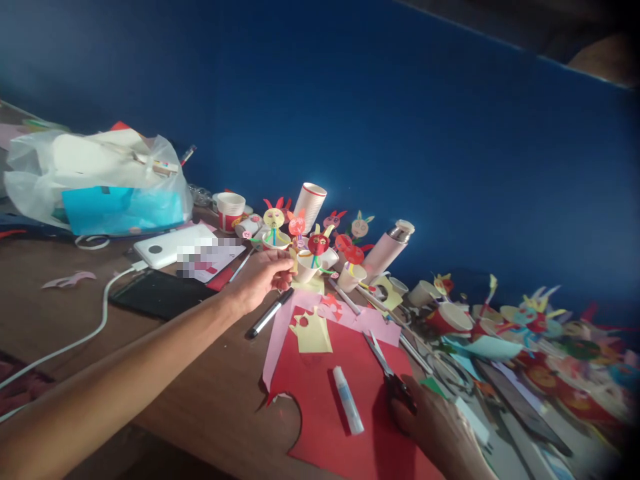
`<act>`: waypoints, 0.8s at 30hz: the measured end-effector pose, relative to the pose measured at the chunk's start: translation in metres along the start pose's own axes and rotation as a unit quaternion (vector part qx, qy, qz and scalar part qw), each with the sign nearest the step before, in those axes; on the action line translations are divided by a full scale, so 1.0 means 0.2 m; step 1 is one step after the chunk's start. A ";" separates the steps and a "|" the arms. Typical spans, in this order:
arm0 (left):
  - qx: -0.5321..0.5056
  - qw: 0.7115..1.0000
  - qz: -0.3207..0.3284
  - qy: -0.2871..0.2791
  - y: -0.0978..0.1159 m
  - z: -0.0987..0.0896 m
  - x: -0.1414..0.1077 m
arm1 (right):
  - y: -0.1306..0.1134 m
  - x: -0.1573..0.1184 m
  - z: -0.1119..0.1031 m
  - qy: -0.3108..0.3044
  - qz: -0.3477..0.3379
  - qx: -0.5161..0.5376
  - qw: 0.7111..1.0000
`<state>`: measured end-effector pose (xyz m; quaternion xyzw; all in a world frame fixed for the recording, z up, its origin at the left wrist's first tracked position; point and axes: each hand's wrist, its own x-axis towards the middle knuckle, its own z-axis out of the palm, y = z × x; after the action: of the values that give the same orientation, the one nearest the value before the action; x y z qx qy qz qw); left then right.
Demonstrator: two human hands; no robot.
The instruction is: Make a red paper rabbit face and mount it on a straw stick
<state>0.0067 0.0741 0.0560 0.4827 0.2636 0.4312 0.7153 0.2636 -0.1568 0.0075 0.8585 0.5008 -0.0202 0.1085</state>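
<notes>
My left hand (267, 277) reaches to the middle of the table with its fingers pinched together, right beside a white paper cup (307, 268). Whatever lies between those fingertips is too small to make out. Above that cup stands a round red paper face (319, 245) with yellow ears. My right hand (435, 420) is closed around the dark handles of the scissors (384, 363), whose blades point away from me over a red paper sheet (330, 393). On the sheet are a glue stick (349, 400) and a cut piece of yellow paper (315, 337).
More paper-cup figures (274, 230) crowd near the blue wall, beside a pink thermos (390, 250). At left are a plastic bag (100, 173), a white power bank (175, 243) with a cable, and a dark phone (159, 293). A marker (270, 315) lies near the pink paper. Craft clutter fills the right side.
</notes>
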 end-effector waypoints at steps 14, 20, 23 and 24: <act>0.018 0.998 -0.046 0.024 -0.09 -0.05 0.02 | -0.47 0.19 -0.12 0.055 -0.072 0.110 0.990; 0.020 0.998 -0.049 0.029 -0.12 -0.09 0.02 | -0.58 0.28 -0.10 0.062 -0.112 0.111 0.986; 0.017 0.998 -0.057 0.027 -0.13 -0.10 0.02 | -0.57 0.30 -0.09 0.048 -0.121 0.141 0.981; 0.015 0.998 -0.059 0.025 -0.13 -0.10 0.02 | -0.57 0.31 -0.10 0.043 -0.122 0.159 0.979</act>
<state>0.0023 0.0816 0.0240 0.4657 0.3163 0.3962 0.7254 0.1952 -0.0464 -0.0012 0.7971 0.5966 -0.0757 -0.0541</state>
